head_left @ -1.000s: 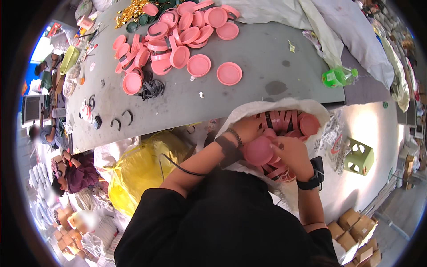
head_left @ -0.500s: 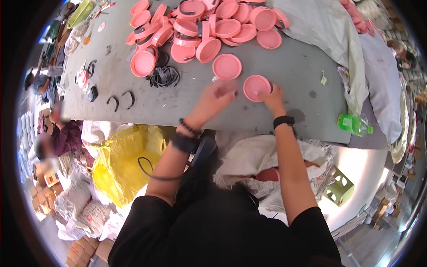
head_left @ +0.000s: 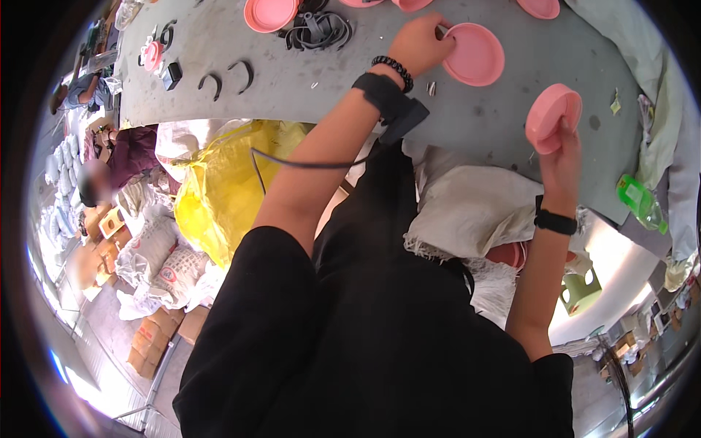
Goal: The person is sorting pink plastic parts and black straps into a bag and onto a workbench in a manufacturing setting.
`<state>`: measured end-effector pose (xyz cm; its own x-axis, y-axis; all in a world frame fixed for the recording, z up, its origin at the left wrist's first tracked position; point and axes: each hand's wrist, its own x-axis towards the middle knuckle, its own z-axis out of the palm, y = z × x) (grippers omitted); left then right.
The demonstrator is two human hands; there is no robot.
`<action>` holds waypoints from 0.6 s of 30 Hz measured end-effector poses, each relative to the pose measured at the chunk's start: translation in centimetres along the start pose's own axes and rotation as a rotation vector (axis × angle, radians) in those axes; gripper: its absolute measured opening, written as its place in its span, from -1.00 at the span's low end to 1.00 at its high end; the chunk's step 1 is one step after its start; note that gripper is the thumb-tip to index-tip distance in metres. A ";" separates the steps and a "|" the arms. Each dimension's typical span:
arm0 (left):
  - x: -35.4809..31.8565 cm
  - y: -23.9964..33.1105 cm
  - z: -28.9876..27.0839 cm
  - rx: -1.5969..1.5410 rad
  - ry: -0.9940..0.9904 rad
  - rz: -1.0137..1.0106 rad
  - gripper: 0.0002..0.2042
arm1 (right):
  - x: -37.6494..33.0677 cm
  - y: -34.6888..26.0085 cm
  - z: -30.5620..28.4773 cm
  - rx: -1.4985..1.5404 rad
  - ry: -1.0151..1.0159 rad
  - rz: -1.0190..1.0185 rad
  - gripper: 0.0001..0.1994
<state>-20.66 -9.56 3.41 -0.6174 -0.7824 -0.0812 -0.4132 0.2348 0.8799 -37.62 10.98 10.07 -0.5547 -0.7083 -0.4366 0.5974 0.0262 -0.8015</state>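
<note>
My left hand [head_left: 423, 42] is closed at the left edge of a shallow round pink plastic dish [head_left: 475, 55], which lies face up at the far side of the table. Fingers and thumb pinch its rim. To the right, my right hand [head_left: 561, 162] grips a second pink dish [head_left: 544, 120], tilted on its side, with the thumb inside it and the other fingers partly hidden behind. A small metal piece [head_left: 431, 89] rests on the table just below the left hand's dish.
More pink dishes [head_left: 270, 13] line the far edge beside a bundle of grey straps [head_left: 318, 31]. Two black curved strips [head_left: 210, 86] lie at left. A green bottle [head_left: 642, 203] is at the right edge. Below the table stand a yellow bag [head_left: 234, 190] and a white sack [head_left: 482, 204].
The view has swung, shifting the table upward. My left hand, earlier between two dishes, now grips one's rim. My right hand has raised and tilted its dish, bringing it right and nearer.
</note>
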 end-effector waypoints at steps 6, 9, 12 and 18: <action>-8.7 10.6 1.1 -0.112 -0.039 0.206 -0.74 | -7.1 1.4 1.9 -0.292 0.150 -0.141 -0.53; -12.3 13.0 1.8 -0.137 -0.108 0.260 -0.73 | -10.4 0.8 -0.5 -0.210 0.025 -0.048 -0.42; -15.2 15.3 2.6 -0.290 -0.359 0.330 -0.68 | -15.2 -0.4 -1.9 -0.126 -0.114 0.004 -0.35; -20.4 14.9 4.9 -0.046 -0.478 0.289 -0.52 | -22.7 -0.5 -8.2 0.011 0.078 0.130 -0.42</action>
<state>-17.54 12.72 15.84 -0.9406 -0.3385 -0.0272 -0.1586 0.3672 0.9165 -30.12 32.86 17.05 -0.5156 -0.6424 -0.5670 0.6729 0.1060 -0.7321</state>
